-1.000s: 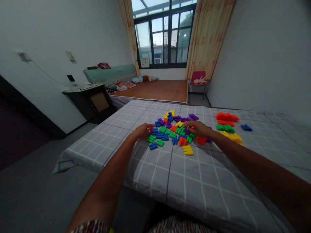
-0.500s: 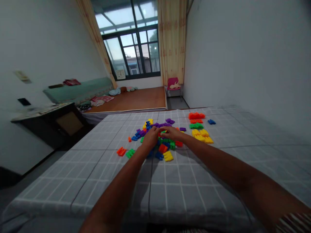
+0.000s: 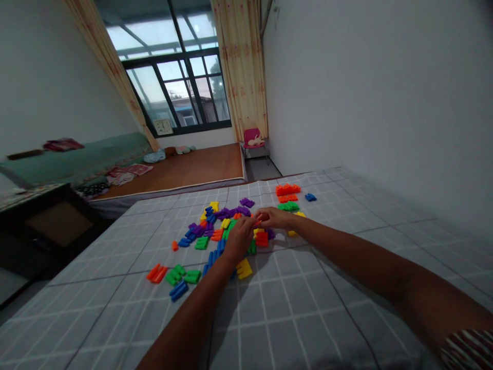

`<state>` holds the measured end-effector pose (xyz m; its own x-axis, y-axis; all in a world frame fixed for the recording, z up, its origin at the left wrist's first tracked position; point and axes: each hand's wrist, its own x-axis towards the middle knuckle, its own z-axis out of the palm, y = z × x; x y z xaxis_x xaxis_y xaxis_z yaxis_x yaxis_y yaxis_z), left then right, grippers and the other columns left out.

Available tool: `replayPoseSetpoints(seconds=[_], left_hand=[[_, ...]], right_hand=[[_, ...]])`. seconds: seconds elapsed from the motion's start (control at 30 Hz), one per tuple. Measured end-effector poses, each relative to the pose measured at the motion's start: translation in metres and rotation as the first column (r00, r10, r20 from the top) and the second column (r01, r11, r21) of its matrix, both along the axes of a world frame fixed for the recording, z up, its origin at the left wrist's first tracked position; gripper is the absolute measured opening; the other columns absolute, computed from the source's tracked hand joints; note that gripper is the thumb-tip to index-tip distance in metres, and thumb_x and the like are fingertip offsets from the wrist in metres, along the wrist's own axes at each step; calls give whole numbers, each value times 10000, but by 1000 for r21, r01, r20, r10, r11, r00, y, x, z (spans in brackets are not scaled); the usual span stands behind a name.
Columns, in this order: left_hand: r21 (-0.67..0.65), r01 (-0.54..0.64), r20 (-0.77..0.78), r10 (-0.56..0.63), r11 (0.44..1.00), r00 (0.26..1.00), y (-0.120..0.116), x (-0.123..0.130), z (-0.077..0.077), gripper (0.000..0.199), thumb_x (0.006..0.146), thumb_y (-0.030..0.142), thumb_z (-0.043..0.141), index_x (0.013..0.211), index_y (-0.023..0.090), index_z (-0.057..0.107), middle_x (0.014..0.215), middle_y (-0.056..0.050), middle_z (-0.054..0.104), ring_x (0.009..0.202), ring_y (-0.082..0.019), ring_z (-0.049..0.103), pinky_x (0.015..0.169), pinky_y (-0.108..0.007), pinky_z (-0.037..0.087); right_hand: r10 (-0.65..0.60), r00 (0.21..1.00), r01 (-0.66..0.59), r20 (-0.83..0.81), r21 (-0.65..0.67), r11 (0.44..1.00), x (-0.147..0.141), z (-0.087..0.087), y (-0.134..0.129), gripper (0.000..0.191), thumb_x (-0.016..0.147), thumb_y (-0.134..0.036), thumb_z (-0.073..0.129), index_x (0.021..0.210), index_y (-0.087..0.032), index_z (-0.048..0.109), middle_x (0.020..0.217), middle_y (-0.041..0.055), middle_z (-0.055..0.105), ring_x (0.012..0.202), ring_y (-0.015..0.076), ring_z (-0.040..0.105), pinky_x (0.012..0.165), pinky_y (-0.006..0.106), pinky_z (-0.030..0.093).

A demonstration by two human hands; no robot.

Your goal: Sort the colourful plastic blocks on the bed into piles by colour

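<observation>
My left hand (image 3: pixel 242 235) and my right hand (image 3: pixel 275 218) meet over a loose pile of plastic toy building blocks on the table. Both hands are closed, their fingertips together on an orange building block (image 3: pixel 258 222) that is mostly covered by the fingers. Below them lie an orange-red block (image 3: pixel 262 239) and a yellow block (image 3: pixel 244 269). Purple blocks (image 3: pixel 231 213) are just beyond the left hand. Left of that hand are green blocks (image 3: pixel 201 243) and blue blocks (image 3: pixel 212 257), partly hidden by the wrist.
Orange blocks (image 3: pixel 287 189), green blocks (image 3: pixel 288 206) and yellow blocks (image 3: pixel 293 233) form a column beyond my right forearm, with a blue block (image 3: pixel 310 197) beside it. A grey checked cloth (image 3: pixel 292 308) covers the table. Behind stand a low bed (image 3: pixel 192 167) and a pink chair (image 3: pixel 252 137).
The view has swung right and closer, so the scene sits further left. My hands have stayed together over the pile, and an orange block now shows between the fingertips. Blocks by my left forearm look rearranged.
</observation>
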<state>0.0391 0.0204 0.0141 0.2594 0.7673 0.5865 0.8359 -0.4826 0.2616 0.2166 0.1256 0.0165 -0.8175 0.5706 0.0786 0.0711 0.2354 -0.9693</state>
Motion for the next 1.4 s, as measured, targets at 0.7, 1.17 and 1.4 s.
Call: replayPoseSetpoints(seconds=[0.7, 1.17, 1.4], left_hand=[[-268, -169, -142, 134, 949, 981, -10, -31, -9, 232, 876, 172, 503, 997, 221, 694, 1032, -69, 698, 1015, -205, 625, 931, -342, 473], [-290, -159, -166, 115, 944, 980, -9, -38, -11, 251, 914, 242, 467, 1003, 237, 701, 1057, -56, 696, 1027, -198, 612, 926, -328, 468], [-367, -281, -167, 234, 887, 958, -5, -74, -6, 293, 834, 178, 534, 1051, 252, 718, 1159, -52, 677, 1104, -202, 599, 975, -320, 451]], right_hand=[[-649, 592, 99, 478, 756, 647, 138, 9, 202, 689, 687, 31, 535, 1364, -92, 493, 1306, 165, 613, 1177, 214, 600, 999, 301, 456], [-719, 621, 119, 312, 869, 480, 137, 19, 191, 607, 714, -79, 596, 1315, -161, 566, 1307, 118, 620, 1080, 234, 639, 960, 374, 492], [-460, 832, 56, 311, 778, 626, 40, 30, 90, 323, 853, -175, 550, 1146, -222, 676, 1117, 47, 717, 945, 181, 672, 860, 298, 511]])
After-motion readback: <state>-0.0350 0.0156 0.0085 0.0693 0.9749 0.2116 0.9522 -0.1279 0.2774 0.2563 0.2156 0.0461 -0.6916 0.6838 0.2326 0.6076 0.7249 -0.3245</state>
